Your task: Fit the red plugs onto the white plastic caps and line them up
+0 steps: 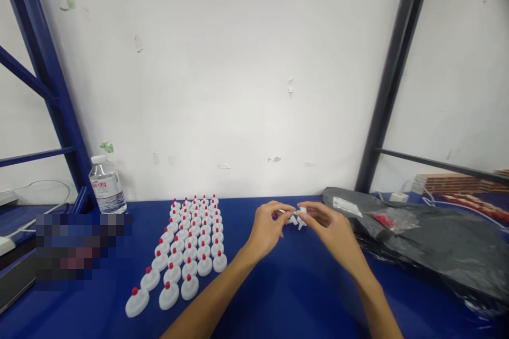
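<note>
Both of my hands meet above the blue table (286, 296), fingertips close together. My left hand (268, 228) pinches a small white plastic piece (293, 219). My right hand (332, 230) holds another small white piece (302, 211) against it. The parts are tiny and partly hidden by my fingers. To the left of my hands, several rows of white caps with red tips (191, 243) stand in a neat grid on the table.
A clear water bottle (106, 184) stands at the back left by a blue frame post (47, 79). Dark grey plastic bags (429, 238) lie at the right, one holding small red parts (385, 220). A white wall closes the back.
</note>
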{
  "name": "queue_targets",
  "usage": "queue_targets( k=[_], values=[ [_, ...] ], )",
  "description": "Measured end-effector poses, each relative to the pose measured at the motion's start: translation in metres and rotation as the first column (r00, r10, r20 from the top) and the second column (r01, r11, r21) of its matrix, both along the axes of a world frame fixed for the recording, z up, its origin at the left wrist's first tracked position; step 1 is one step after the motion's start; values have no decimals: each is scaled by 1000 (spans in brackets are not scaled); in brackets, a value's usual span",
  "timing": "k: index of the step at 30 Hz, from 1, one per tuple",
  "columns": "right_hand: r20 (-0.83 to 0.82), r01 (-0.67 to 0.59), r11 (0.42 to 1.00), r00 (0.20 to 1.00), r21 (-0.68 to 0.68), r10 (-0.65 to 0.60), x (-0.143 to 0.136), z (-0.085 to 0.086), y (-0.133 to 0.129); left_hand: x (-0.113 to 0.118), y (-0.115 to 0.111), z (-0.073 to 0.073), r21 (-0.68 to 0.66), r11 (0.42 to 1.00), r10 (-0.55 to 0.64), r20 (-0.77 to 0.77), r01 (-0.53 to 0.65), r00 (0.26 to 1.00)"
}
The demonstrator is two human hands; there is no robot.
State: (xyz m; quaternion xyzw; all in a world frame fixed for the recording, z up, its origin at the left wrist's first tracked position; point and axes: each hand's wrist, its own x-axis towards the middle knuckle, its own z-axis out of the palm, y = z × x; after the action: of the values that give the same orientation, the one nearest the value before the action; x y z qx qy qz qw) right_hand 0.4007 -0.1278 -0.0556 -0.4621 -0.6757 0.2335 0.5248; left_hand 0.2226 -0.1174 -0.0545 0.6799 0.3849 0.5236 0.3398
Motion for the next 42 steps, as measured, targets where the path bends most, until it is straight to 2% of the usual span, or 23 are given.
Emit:
queue_targets(
  k=[7, 13, 18, 22, 28, 32, 35, 38, 42],
  values=[
    [-95, -72, 996, 993, -61, 66, 6, 0, -2, 2, 2, -6, 49, 999, -1, 54, -2, 999],
    [-118, -50, 993, 992, -110, 37, 1, 9, -9, 5, 1, -11, 14, 1000, 12, 97, -13, 995],
    [-107, -29, 995, 994, -99, 18, 2, 14, -11, 7, -6, -1, 18, 1000, -17, 158, 15, 987],
    [-185, -77, 992, 981, -102, 57, 6, 12, -11, 12, -15, 11, -25, 999, -32, 261, 40, 965],
    [-212, -216, 970, 959, -115, 189, -8, 20, -23, 12, -41, 21, 43, 998, 38, 305, -54, 952],
    [-60, -262, 953, 965, -152, 256, -16, 26, -30, -7, -66, 19, 96, 970, 207, 169, -225, 964],
    [32, -139, 987, 989, -82, 142, -12, 26, -31, -31, -89, 4, 238, 933, 300, -104, -269, 948],
    [61, -53, 998, 997, -32, 54, -5, 27, -33, -62, -114, -22, 341, 895, 408, -368, -287, 836],
    [107, -82, 995, 990, -57, 88, 3, 33, -38, -98, -137, -51, 411, 823, 564, -522, -391, 639]
  ],
)
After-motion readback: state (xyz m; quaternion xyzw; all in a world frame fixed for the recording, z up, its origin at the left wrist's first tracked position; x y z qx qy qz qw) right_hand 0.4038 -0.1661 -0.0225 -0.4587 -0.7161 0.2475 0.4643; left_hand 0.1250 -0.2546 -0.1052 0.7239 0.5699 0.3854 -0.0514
